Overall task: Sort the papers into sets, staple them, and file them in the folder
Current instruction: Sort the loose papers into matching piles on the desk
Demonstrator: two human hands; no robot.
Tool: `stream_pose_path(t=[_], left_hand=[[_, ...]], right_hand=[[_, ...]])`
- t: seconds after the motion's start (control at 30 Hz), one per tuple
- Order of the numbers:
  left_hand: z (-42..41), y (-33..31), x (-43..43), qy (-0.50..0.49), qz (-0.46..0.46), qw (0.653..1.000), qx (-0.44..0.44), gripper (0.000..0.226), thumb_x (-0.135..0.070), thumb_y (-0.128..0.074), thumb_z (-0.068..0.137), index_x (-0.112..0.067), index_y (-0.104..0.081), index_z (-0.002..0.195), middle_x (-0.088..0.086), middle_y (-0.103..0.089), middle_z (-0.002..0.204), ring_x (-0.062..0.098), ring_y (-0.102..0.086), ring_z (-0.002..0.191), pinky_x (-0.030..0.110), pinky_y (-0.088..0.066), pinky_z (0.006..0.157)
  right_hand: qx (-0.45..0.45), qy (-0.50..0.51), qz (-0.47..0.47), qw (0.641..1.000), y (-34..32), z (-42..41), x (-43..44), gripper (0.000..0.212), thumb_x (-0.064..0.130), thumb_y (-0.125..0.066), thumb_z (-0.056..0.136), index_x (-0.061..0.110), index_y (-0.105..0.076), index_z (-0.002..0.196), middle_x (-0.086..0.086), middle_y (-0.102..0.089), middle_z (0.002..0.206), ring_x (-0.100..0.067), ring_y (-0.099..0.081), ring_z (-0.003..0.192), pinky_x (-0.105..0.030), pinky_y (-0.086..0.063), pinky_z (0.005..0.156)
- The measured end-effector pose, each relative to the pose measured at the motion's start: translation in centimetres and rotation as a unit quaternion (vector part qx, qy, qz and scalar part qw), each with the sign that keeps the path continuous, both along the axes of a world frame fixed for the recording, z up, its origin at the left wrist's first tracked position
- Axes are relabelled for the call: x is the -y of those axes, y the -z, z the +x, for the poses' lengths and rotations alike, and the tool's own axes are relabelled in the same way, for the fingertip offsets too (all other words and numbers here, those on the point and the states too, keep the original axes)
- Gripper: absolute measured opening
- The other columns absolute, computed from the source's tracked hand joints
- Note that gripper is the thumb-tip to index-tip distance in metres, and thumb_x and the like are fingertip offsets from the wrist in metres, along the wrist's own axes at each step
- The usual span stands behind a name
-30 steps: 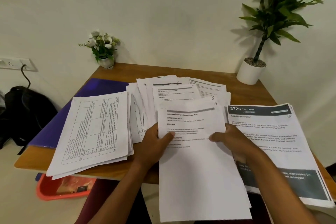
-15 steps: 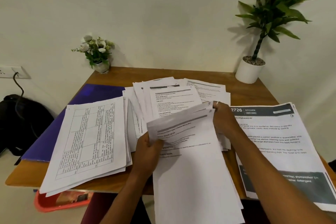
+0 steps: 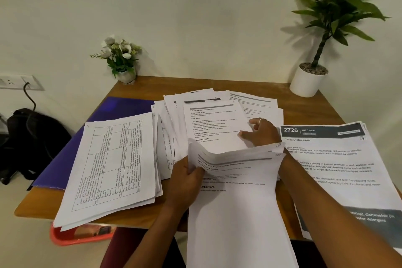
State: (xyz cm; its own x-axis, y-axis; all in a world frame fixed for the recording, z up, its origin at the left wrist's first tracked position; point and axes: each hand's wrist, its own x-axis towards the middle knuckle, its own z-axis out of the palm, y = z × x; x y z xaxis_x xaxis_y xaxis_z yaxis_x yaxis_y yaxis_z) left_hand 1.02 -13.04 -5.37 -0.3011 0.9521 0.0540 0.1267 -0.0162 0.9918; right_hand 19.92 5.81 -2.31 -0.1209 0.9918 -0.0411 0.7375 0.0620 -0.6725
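My left hand (image 3: 187, 180) grips the left edge of a stack of printed sheets (image 3: 237, 213) that hangs over the table's near edge, its top sheets bowed upward. My right hand (image 3: 262, 132) reaches past that stack to the loose middle pile (image 3: 213, 119), with thumb and curled fingers pinching the right edge of its top sheet. A stack of sheets printed with tables (image 3: 113, 165) lies to the left, partly on a purple folder (image 3: 121, 106). A stack headed "2726 Kitchen" (image 3: 339, 169) lies at the right. No stapler is in view.
The wooden table (image 3: 304, 104) stands against a white wall. A small flower pot (image 3: 121, 61) sits at its back left, a white potted plant (image 3: 309, 80) at its back right. A red tray (image 3: 71, 237) and a black bag (image 3: 30, 137) are on the floor at the left.
My right hand left the held stack's right edge and moved forward onto the middle pile. The held stack's top sheets bowed up, and my left hand kept its grip.
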Motion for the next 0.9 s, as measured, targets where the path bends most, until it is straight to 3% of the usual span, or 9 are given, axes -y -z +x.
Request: stream_pose_path(t=[0.13, 0.3, 0.47, 0.63, 0.73, 0.83, 0.9], left_hand=[[0.0, 0.1, -0.1, 0.003, 0.001, 1.0, -0.012, 0.027, -0.033, -0.052, 0.09, -0.031, -0.074, 0.106, -0.022, -0.075, 0.099, 0.003, -0.071, 0.094, 0.017, -0.057, 0.068], [0.0, 0.2, -0.3, -0.002, -0.012, 1.0, -0.014, 0.02, -0.021, -0.057, 0.102, -0.031, -0.074, 0.104, -0.024, -0.074, 0.096, 0.0, -0.07, 0.094, 0.014, -0.055, 0.066], [0.0, 0.3, -0.2, 0.0, -0.008, 1.0, -0.02, 0.029, -0.04, -0.052, 0.091, -0.03, -0.073, 0.109, -0.026, -0.073, 0.1, 0.0, -0.07, 0.096, 0.015, -0.056, 0.067], [0.0, 0.4, -0.1, 0.006, -0.002, 1.0, -0.028, 0.028, -0.039, -0.052, 0.091, -0.032, -0.073, 0.109, -0.026, -0.074, 0.1, 0.0, -0.07, 0.095, 0.015, -0.056, 0.067], [0.0, 0.4, -0.2, -0.001, -0.001, 1.0, -0.025, 0.028, -0.038, -0.053, 0.092, -0.03, -0.074, 0.109, -0.023, -0.075, 0.1, 0.003, -0.071, 0.094, 0.018, -0.057, 0.068], [-0.1, 0.5, -0.3, -0.017, 0.004, 1.0, -0.002, 0.016, -0.023, -0.06, 0.101, -0.028, -0.074, 0.108, -0.015, -0.077, 0.099, 0.011, -0.073, 0.094, 0.025, -0.061, 0.071], [-0.2, 0.4, -0.3, -0.031, 0.021, 0.999, 0.016, 0.025, -0.01, -0.057, 0.102, -0.028, -0.073, 0.11, -0.013, -0.077, 0.101, 0.01, -0.073, 0.096, 0.026, -0.061, 0.075]], right_hand=[[-0.04, 0.018, -0.005, 0.999, -0.1, 0.2, 0.0, 0.047, 0.026, -0.083, 0.081, 0.01, -0.068, 0.123, -0.002, -0.069, 0.105, -0.017, -0.062, 0.094, -0.026, -0.045, 0.078], [-0.019, 0.018, 0.021, 0.999, -0.7, 0.2, 0.2, 0.034, 0.021, -0.081, 0.085, 0.014, -0.073, 0.117, -0.004, -0.074, 0.105, -0.015, -0.064, 0.09, -0.024, -0.044, 0.08], [-0.042, 0.032, 0.033, 0.998, -0.9, 0.2, 0.8, 0.039, 0.027, -0.083, 0.083, 0.015, -0.07, 0.118, 0.0, -0.068, 0.092, -0.016, -0.062, 0.083, -0.024, -0.043, 0.072], [-0.173, -0.031, -0.093, 0.98, -2.1, 1.0, 1.0, 0.026, 0.022, -0.077, 0.089, 0.023, -0.066, 0.114, 0.007, -0.069, 0.097, -0.008, -0.065, 0.083, -0.013, -0.049, 0.059], [-0.187, -0.026, -0.114, 0.975, -2.2, 1.1, 1.2, 0.006, 0.019, -0.069, 0.096, 0.024, -0.07, 0.098, 0.005, -0.072, 0.104, -0.014, -0.068, 0.09, -0.023, -0.054, 0.075], [-0.175, 0.013, -0.065, 0.982, -2.0, 1.7, 1.4, 0.014, 0.019, -0.061, 0.1, 0.024, -0.068, 0.089, 0.005, -0.07, 0.09, -0.016, -0.065, 0.084, -0.024, -0.048, 0.065], [-0.198, 0.036, -0.034, 0.979, -2.4, 2.3, 2.1, 0.014, 0.017, -0.056, 0.103, 0.021, -0.066, 0.093, 0.007, -0.068, 0.087, -0.013, -0.062, 0.08, -0.023, -0.044, 0.06]])
